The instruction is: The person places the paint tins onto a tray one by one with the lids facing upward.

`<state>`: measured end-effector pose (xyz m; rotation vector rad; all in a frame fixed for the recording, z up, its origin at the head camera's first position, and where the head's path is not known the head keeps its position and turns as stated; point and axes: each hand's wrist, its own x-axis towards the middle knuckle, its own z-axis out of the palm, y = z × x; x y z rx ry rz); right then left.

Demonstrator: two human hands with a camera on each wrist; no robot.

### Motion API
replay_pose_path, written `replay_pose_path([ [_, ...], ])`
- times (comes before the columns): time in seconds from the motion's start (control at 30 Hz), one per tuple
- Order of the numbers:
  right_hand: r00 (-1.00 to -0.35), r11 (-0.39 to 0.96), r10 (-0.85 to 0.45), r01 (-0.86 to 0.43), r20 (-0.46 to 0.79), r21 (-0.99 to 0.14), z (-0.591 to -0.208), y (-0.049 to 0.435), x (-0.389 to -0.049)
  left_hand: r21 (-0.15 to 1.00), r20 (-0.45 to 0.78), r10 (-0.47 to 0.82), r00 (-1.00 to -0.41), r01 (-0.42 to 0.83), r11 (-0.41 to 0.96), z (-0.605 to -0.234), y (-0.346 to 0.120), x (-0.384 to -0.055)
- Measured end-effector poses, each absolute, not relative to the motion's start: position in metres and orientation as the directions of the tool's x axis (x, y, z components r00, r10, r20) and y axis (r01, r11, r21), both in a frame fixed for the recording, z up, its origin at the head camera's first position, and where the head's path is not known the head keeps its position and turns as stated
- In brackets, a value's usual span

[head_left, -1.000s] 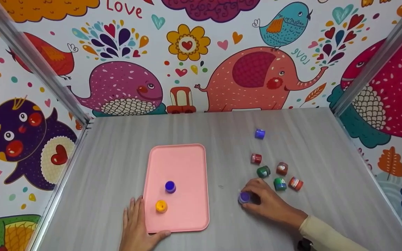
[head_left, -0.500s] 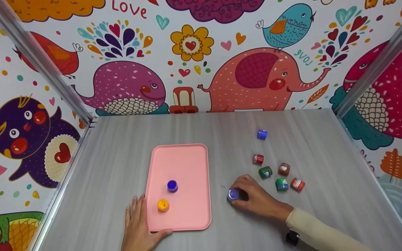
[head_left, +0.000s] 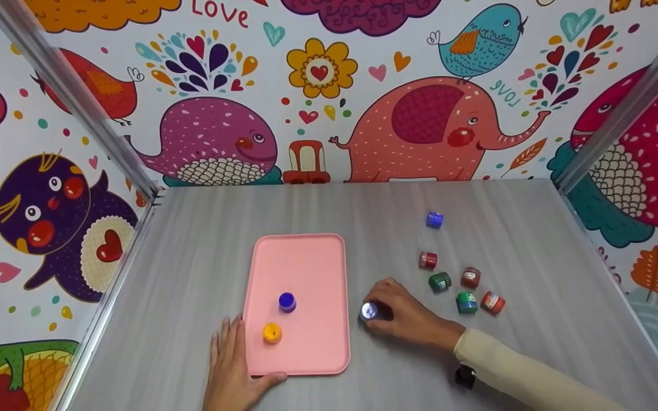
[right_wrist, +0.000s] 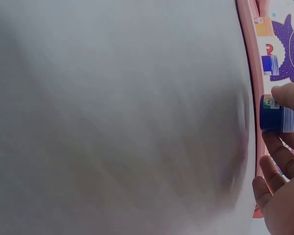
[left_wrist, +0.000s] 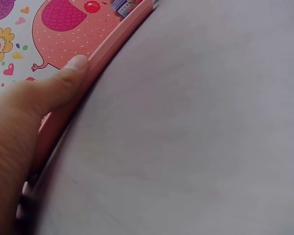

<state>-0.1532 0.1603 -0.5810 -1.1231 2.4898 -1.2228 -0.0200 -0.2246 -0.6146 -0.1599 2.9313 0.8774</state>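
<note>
My right hand (head_left: 409, 317) pinches a small blue paint jar (head_left: 369, 311) between thumb and fingers, just right of the pink tray (head_left: 300, 260). In the right wrist view this paint jar (right_wrist: 271, 117) shows a dark blue body, a small label and a clear ribbed lid. My left hand (head_left: 232, 365) rests at the tray's near left corner, fingers straight along the left side and thumb at the front edge. The left wrist view shows its thumb (left_wrist: 63, 88) against the tray rim. On the tray stand a blue paint jar (head_left: 287, 302) and a yellow paint jar (head_left: 272, 333).
To the right lie several more paint jars: a blue-violet jar (head_left: 434, 220) farthest back, a red jar (head_left: 428, 261), a dark green jar (head_left: 440, 281), a brown jar (head_left: 470, 277), a green jar (head_left: 467, 302) and an orange-red jar (head_left: 493, 302). Patterned walls enclose the grey table (head_left: 209, 228).
My right hand has carried the blue paint jar leftward, from near the other jars to close beside the tray. My left hand has stayed at the tray corner; the head view has shifted slightly.
</note>
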Motion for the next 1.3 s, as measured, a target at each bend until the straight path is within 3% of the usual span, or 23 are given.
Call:
replay_pose_path([
  [0.3,-0.655,0.336,-0.708,-0.641,0.264,-0.690,-0.581,0.139,-0.165,0.561,-0.041,-0.066,-0.997,-0.078,0.824,-0.618,-0.225,-0.018],
  [1.3,-0.575,0.297,-0.785,-0.676,0.230,-0.675,-0.584,0.072,-0.168,0.552,-0.050,-0.074,-0.996,-0.089,0.829,-0.617,-0.224,-0.018],
])
